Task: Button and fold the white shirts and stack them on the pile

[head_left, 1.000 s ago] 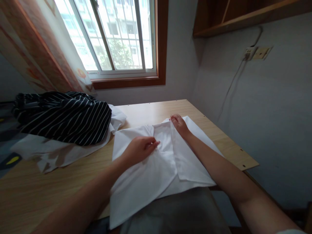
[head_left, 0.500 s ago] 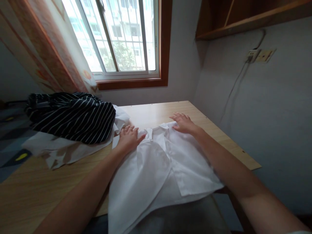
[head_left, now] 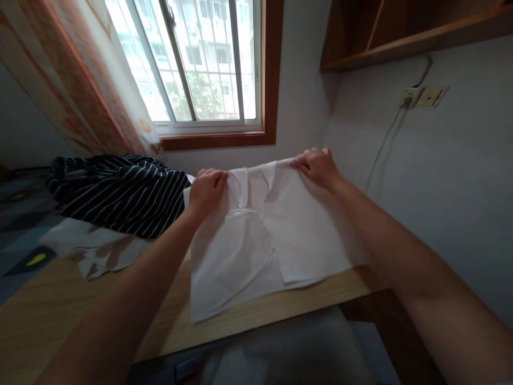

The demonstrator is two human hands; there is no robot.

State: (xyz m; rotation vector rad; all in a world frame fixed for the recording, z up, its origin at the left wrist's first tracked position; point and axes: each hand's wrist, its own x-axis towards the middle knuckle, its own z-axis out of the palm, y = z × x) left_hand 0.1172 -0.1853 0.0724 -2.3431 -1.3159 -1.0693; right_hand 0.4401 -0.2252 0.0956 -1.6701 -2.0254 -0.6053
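A white shirt (head_left: 312,224) hangs from both hands, its top edge raised and pulled straight over the wooden table. My left hand (head_left: 207,190) is closed on the upper left part of the cloth, thumb toward the middle. At the upper right, my right hand (head_left: 318,167) pinches the same edge. Between them the collar folds and a small button show, with a front flap lying loosely lower down. The lower hem spreads near the table's front edge.
Left of the shirt, a black garment with white stripes (head_left: 124,198) lies heaped on a white cloth (head_left: 108,254). The wooden table (head_left: 168,310) runs under everything. Behind are a window (head_left: 204,75) and a curtain (head_left: 92,69). A shelf (head_left: 420,37) juts from the right wall above a socket (head_left: 427,97).
Both hands went from lying spread on the shirt to gripping its top edge. They lifted it up and away from me, and the hem slid back onto the table.
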